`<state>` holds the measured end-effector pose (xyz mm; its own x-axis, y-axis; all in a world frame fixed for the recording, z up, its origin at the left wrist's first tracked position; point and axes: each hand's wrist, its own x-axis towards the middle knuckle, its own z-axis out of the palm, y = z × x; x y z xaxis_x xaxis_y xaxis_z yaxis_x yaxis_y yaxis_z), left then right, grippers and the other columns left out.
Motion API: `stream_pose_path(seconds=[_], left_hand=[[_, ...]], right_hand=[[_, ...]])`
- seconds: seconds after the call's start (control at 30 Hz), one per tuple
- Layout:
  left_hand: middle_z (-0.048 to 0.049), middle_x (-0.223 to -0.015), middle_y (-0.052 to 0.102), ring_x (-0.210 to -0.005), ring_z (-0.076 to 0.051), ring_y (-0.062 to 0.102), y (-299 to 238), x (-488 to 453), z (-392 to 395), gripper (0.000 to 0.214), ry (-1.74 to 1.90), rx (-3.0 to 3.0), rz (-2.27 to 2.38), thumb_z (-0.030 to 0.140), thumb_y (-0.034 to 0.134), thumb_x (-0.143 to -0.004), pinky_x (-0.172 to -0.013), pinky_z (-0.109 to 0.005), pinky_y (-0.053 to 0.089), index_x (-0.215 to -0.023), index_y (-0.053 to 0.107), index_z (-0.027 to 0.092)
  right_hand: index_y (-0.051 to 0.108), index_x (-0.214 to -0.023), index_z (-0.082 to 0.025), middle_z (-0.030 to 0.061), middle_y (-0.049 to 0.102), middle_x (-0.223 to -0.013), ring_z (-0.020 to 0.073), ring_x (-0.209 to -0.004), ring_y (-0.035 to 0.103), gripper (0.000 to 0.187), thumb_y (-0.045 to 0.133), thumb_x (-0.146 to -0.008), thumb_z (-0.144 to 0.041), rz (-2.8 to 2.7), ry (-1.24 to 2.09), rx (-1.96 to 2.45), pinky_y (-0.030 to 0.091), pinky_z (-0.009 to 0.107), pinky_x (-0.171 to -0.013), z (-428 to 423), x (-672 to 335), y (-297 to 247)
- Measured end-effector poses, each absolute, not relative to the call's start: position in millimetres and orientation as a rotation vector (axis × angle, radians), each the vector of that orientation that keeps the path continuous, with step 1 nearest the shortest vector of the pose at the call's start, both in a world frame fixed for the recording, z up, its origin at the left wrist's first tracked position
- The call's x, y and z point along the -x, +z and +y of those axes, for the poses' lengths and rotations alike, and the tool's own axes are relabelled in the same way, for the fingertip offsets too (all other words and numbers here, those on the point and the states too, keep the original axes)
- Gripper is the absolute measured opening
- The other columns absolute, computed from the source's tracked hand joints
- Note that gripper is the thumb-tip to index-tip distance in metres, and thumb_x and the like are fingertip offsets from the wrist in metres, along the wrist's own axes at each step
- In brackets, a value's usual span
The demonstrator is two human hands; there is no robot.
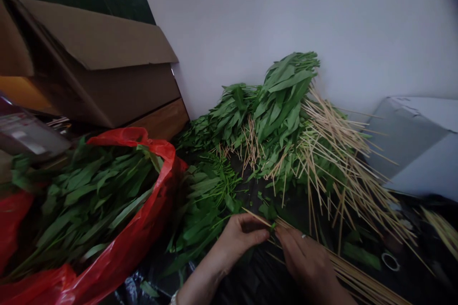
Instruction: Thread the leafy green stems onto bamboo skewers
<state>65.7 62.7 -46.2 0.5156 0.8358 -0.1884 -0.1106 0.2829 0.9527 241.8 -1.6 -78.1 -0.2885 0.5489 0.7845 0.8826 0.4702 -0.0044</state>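
My left hand [240, 236] is closed in a loose pinch around a thin wooden skewer [249, 211], whose tip points up and left. Close beside it, my right hand [304, 252], wearing a ring, has its fingers pressed together on the same skewer. A small bit of green stem [273, 226] shows between the two hands. Under and behind my right hand lies a bundle of loose skewers [361, 276]. Loose leafy green stalks [203, 200] lie just left of my left hand. My right fingertips are partly hidden.
A red plastic bag [166, 171] full of leafy stalks stands at left, below a cardboard box [118, 86]. Against the white wall [222, 19] rises a heap of skewered greens [286, 95], its skewers [343, 152] fanning right. A white box [422, 138] and tape ring [390, 262] are at right.
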Motion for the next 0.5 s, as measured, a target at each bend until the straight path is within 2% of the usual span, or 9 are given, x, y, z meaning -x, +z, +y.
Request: stream_pose_path(seconds=[0.1, 0.27, 0.4, 0.5], left_hand=[[-0.0068, -0.086, 0.074, -0.081, -0.02, 0.065, -23.9, -41.6, 83.4, 0.026, 0.874, -1.335, 0.963, 0.034, 0.078, -0.067, -0.077, -0.027, 0.048, -0.088, 0.076, 0.018], [-0.0052, -0.081, 0.074, -0.078, -0.021, 0.064, 1.6, -3.5, 117.4, 0.016, 1.147, -1.627, 1.302, 0.03, 0.069, -0.074, -0.074, -0.027, 0.047, -0.08, 0.075, 0.018], [-0.0043, -0.078, 0.071, -0.075, -0.02, 0.063, -5.7, -2.1, 108.2, 0.01, 0.892, -1.962, 1.327, 0.025, 0.066, -0.076, -0.071, -0.026, 0.045, -0.077, 0.074, 0.021], [-0.0045, -0.082, 0.07, -0.081, -0.023, 0.062, -17.3, -7.6, 93.7, 0.007, 0.625, -2.176, 1.448, 0.022, 0.071, -0.07, -0.072, -0.028, 0.043, -0.076, 0.073, 0.024]], right_hand=[[0.063, -0.106, -0.01, 0.0082, 0.071, -0.086, 0.0119, -0.064, 0.063, 0.028, 0.041, -0.09, -0.004, -1.964, -0.518, 1.194, 0.045, 0.024, -0.063, -0.7, -244.5, -75.5], [0.063, -0.107, -0.011, 0.0072, 0.071, -0.088, 0.0124, -0.069, 0.063, 0.027, 0.043, -0.09, -0.003, -1.956, -0.499, 1.207, 0.043, 0.025, -0.066, -1.4, -247.0, -76.5], [0.061, -0.109, -0.011, 0.006, 0.07, -0.085, 0.0116, -0.068, 0.063, 0.027, 0.043, -0.09, -0.005, -1.962, -0.487, 1.224, 0.043, 0.025, -0.065, -1.9, -249.1, -76.3], [0.061, -0.108, -0.012, 0.005, 0.07, -0.083, 0.0108, -0.065, 0.063, 0.026, 0.042, -0.091, -0.007, -1.95, -0.513, 1.247, 0.043, 0.024, -0.063, -0.7, -249.4, -74.6]])
